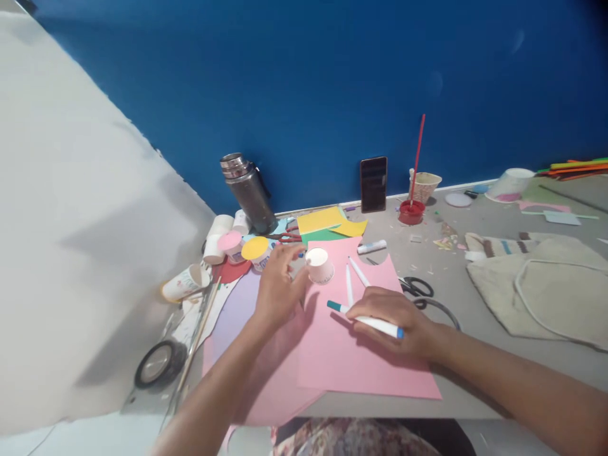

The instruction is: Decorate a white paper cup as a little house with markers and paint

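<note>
Overhead, from the head camera: the pink paper sheet lies on the grey table and serves as the landmark. The right hand rests flat on the sheet's middle, fingers curled loosely round a white marker with a teal cap; the cap end points toward the sheet's left half. The left hand hovers at the sheet's upper left corner, fingers partly open, their tips touching or just beside an upturned white paper cup that stands on that corner; whether it actually grips the cup cannot be told. Two white sticks lie on the sheet just right of the cup. A glue stick lies just beyond the sheet's far edge, black scissors just off its right edge. Left of the sheet stand cups topped with a yellow disc and a pink disc; a steel flask stands farther back. Well right of the sheet lies a cloth bag.

Risk, as a judgement: the cup is light and sits at the sheet's corner, so a nudge from the left fingers could tip or slide it; the capped marker could roll if the right hand's loose hold slackens
</note>
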`<state>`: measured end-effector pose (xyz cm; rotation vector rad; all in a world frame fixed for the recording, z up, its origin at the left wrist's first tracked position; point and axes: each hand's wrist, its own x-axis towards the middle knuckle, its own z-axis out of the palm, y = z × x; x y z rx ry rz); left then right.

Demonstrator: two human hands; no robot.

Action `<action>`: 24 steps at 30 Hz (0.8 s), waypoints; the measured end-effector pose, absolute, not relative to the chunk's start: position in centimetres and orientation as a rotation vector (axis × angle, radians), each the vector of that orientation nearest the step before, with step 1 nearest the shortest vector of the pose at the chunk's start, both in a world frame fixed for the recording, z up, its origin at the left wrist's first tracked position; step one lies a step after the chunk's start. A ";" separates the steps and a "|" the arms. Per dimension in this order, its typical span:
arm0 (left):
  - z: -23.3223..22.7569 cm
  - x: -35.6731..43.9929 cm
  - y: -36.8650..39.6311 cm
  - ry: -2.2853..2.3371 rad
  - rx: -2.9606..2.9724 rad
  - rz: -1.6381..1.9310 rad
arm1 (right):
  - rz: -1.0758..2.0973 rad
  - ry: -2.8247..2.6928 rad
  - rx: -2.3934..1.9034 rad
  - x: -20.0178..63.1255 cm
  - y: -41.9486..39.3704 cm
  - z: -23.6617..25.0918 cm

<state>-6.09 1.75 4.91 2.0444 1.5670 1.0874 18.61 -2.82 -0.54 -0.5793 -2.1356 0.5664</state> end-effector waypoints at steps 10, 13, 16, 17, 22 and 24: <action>3.4 -6.3 6.5 1.269 1.695 0.978 | 0.196 -2.670 -0.650 18.3 -3.4 -2.0; 3.2 -6.9 6.8 1.188 1.521 1.043 | 0.268 -2.574 -0.738 18.1 -3.5 -2.2; 3.3 -7.5 6.7 1.043 1.339 1.034 | 0.320 -2.313 -0.853 18.4 -2.8 -2.2; 3.4 -7.5 6.6 0.993 1.288 1.014 | 0.326 -2.220 -0.906 18.7 -2.4 -2.0; 3.9 -7.1 5.7 0.821 1.257 0.803 | 0.434 -2.123 -1.115 20.2 0.0 0.2; 3.9 -6.6 5.3 0.790 1.302 0.728 | 0.515 -2.181 -1.072 20.3 0.5 1.1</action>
